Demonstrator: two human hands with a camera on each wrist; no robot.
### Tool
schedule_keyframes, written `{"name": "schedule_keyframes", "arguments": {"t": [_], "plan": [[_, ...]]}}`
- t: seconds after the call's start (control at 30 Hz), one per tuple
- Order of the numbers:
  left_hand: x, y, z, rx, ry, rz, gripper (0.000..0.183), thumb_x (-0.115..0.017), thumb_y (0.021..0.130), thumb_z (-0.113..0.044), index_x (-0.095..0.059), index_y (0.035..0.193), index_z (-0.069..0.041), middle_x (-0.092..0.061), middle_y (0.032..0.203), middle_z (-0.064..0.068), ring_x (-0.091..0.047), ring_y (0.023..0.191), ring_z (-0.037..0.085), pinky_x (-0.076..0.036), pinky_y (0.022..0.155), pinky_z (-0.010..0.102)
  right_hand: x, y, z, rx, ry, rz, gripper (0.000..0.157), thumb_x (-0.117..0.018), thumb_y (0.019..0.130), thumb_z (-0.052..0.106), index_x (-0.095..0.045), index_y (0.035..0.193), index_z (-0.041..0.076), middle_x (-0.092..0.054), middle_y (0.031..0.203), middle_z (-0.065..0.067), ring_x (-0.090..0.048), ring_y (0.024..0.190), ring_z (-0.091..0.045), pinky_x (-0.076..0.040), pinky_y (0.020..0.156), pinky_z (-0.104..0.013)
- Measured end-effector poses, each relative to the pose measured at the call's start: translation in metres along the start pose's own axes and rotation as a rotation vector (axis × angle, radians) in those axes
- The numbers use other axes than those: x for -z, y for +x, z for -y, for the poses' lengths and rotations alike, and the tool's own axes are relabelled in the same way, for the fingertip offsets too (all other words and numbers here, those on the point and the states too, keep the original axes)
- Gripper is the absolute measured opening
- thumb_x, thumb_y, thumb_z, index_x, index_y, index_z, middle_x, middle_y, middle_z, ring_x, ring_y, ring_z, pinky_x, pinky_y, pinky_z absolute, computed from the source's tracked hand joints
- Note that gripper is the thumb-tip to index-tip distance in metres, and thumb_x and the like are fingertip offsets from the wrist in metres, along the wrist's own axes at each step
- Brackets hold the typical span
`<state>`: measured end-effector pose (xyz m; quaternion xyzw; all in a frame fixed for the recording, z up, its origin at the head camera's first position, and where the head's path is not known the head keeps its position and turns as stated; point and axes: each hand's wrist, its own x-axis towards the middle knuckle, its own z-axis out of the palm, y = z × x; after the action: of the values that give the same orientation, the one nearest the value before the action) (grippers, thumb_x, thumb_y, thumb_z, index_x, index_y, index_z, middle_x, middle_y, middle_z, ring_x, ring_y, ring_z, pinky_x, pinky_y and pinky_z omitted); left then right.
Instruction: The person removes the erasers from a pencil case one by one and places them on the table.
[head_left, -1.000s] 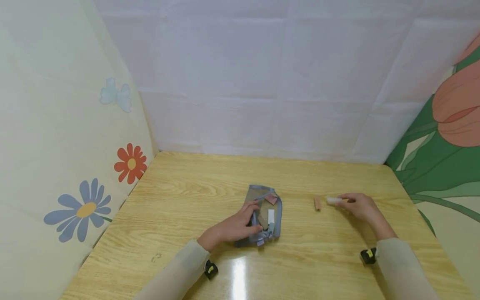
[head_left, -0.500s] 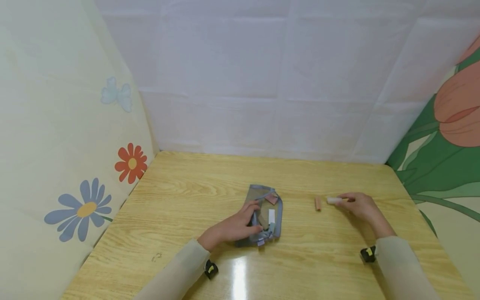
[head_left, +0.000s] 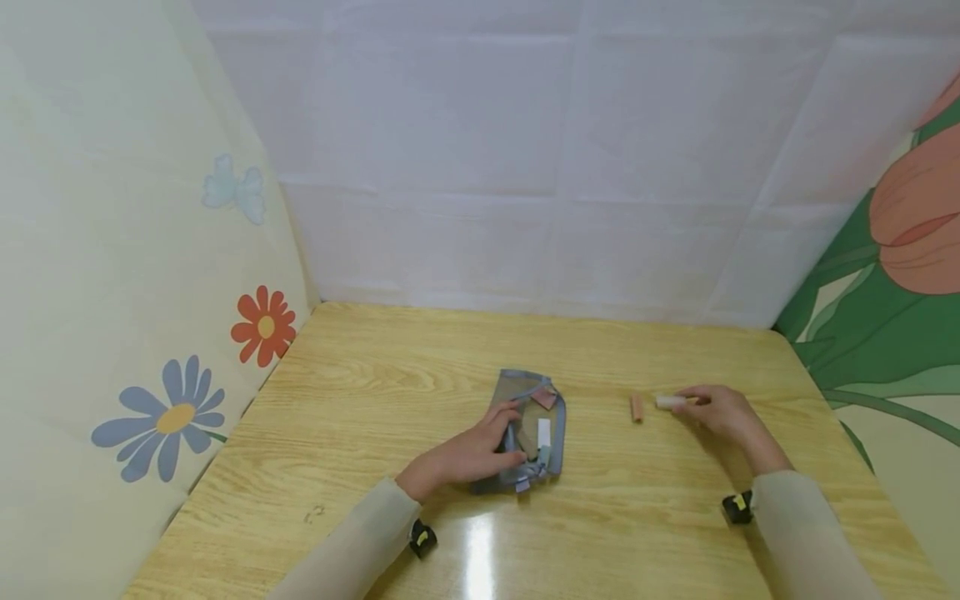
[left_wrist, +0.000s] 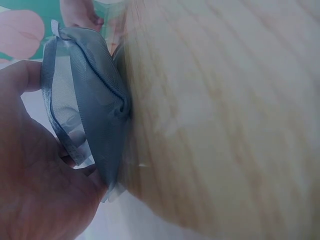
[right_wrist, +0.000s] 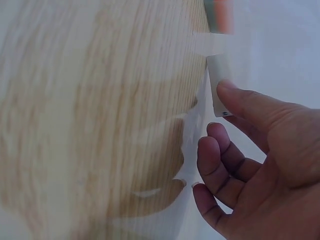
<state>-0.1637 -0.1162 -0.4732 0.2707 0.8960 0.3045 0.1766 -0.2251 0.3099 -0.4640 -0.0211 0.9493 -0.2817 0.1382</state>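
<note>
My left hand (head_left: pixel 468 454) holds the near left side of a blue-grey mesh zip pouch (head_left: pixel 557 417) on the table. In the left wrist view the thumb touches one edge of the pouch (left_wrist: pixel 97 110), while other fingers reach the opposite edge, partly hidden by the fabric. Through the mesh show a white piece (head_left: pixel 543 433) and a pinkish piece (head_left: pixel 543 397). Over to the right, my right hand (head_left: pixel 723 412) pinches a small white block (right_wrist: pixel 218 80) between thumb and finger, its other fingers loosely curled. Just left of it lies a small orange-brown block (head_left: pixel 636 407).
The wooden table (head_left: pixel 390 367) meets a white cloth backdrop (head_left: pixel 450 167) at its far edge. Flower-printed cloths flank it, one on the left (head_left: pixel 135 275) and one on the right (head_left: pixel 892 333). Each wrist carries a small black camera.
</note>
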Motion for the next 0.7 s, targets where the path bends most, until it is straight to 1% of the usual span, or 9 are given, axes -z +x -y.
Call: {"name": "schedule_keyframes", "arguments": {"t": [0.2, 0.3, 0.47, 0.63, 0.7], "plan": [[0.0004, 0.0007, 0.0007, 0.006, 0.005, 0.001, 0.073, -0.050, 0.098, -0.053, -0.032, 0.153, -0.008, -0.012, 0.168, 0.008, -0.028, 0.149, 0.028, -0.036, 0.117, 0.045, 0.0012, 0.0001, -0.0016, 0.004, -0.003, 0.008, 0.053, -0.067, 0.098, 0.035, -0.061, 0.134, -0.003, -0.057, 0.128, -0.036, -0.059, 0.108, -0.043, -0.051, 0.087, -0.053], [0.0005, 0.0004, 0.0007, 0.009, 0.008, 0.001, 0.074, -0.050, 0.098, -0.054, -0.031, 0.153, -0.008, -0.012, 0.168, 0.008, -0.026, 0.150, 0.028, -0.035, 0.117, 0.045, 0.0010, 0.0009, -0.0029, 0.006, -0.006, 0.009, 0.053, -0.067, 0.098, 0.035, -0.061, 0.134, -0.003, -0.056, 0.128, -0.037, -0.058, 0.109, -0.044, -0.051, 0.087, -0.053], [0.0003, 0.0000, 0.0003, 0.009, 0.008, 0.002, 0.074, -0.050, 0.098, -0.054, -0.031, 0.154, -0.008, -0.012, 0.168, 0.008, -0.025, 0.151, 0.028, -0.035, 0.118, 0.045, 0.0003, 0.0020, -0.0048, 0.009, -0.003, 0.004, 0.052, -0.067, 0.098, 0.034, -0.061, 0.133, -0.003, -0.058, 0.126, -0.036, -0.060, 0.104, -0.040, -0.052, 0.083, -0.049], [-0.0003, 0.0005, 0.0009, 0.008, 0.005, 0.002, 0.072, -0.051, 0.099, -0.050, -0.031, 0.153, -0.007, -0.012, 0.168, 0.008, -0.027, 0.150, 0.028, -0.036, 0.117, 0.046, 0.0006, 0.0016, -0.0059, 0.034, -0.009, -0.002, 0.050, -0.067, 0.098, 0.035, -0.063, 0.131, -0.002, -0.060, 0.121, -0.033, -0.060, 0.100, -0.037, -0.052, 0.079, -0.045], [-0.0011, 0.0009, 0.0020, 0.008, 0.002, 0.001, 0.071, -0.051, 0.100, -0.050, -0.032, 0.153, -0.007, -0.012, 0.168, 0.008, -0.027, 0.150, 0.029, -0.036, 0.116, 0.046, 0.0008, 0.0014, -0.0063, 0.043, -0.009, -0.005, 0.049, -0.067, 0.098, 0.035, -0.064, 0.130, -0.001, -0.062, 0.117, -0.031, -0.060, 0.096, -0.034, -0.051, 0.075, -0.041]]}}
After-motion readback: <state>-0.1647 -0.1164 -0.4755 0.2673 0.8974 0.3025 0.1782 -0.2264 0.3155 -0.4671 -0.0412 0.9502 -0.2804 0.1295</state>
